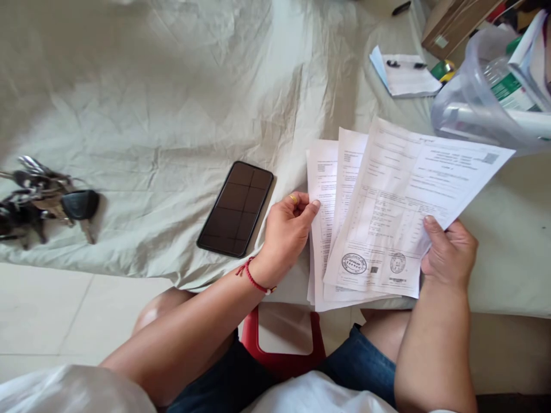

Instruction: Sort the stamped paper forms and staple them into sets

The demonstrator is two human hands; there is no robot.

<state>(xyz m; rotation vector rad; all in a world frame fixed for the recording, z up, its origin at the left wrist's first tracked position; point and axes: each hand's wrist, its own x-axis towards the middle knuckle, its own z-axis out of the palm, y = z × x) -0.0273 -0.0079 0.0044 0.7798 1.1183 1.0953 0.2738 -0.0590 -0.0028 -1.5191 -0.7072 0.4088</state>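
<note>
A fanned stack of printed paper sheets [383,212] with stamps near the bottom is held over the edge of a sheet-covered surface. My left hand [286,229], with a ring and a red thread bracelet, pinches the left edge of the rear sheets. My right hand [447,249] grips the right edge of the front sheet, thumb on top. A black phone [236,207] lies face up just left of my left hand.
A bunch of keys with a black fob [47,198] lies at the far left. At the back right are a notepad with a pen [404,74], a clear plastic jug [482,92] and a cardboard box [456,23]. A red stool [279,350] shows between my knees.
</note>
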